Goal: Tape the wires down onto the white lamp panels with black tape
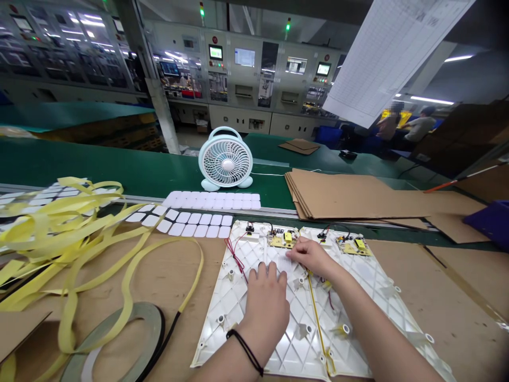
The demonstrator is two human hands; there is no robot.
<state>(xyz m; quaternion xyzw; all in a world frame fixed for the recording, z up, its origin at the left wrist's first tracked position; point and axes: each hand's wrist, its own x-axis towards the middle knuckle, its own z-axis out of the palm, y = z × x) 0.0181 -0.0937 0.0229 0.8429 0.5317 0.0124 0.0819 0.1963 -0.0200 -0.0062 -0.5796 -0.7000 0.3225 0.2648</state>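
Two white ribbed plastic panels lie side by side, a left panel [234, 313] and a right panel [358, 297]. Each carries a yellow circuit board near its far edge, the left board [280, 240] and the right board [355, 245]. My left hand [267, 302] rests on the left panel, fingers bent and a little apart, with a black band at the wrist. Red wires [236, 257] run beside it. My right hand [312, 255] is just below the left board, thumb and forefinger pinched together at a small pale piece; what they hold is too small to name.
Yellow tape [127, 276] in loops and a grey roll [147, 329] lie at left. White sticker sheets [199, 225], a small fan [226, 164] and stacked cardboard [350, 196] stand beyond the panels. A paper sheet [389, 58] hangs at upper right.
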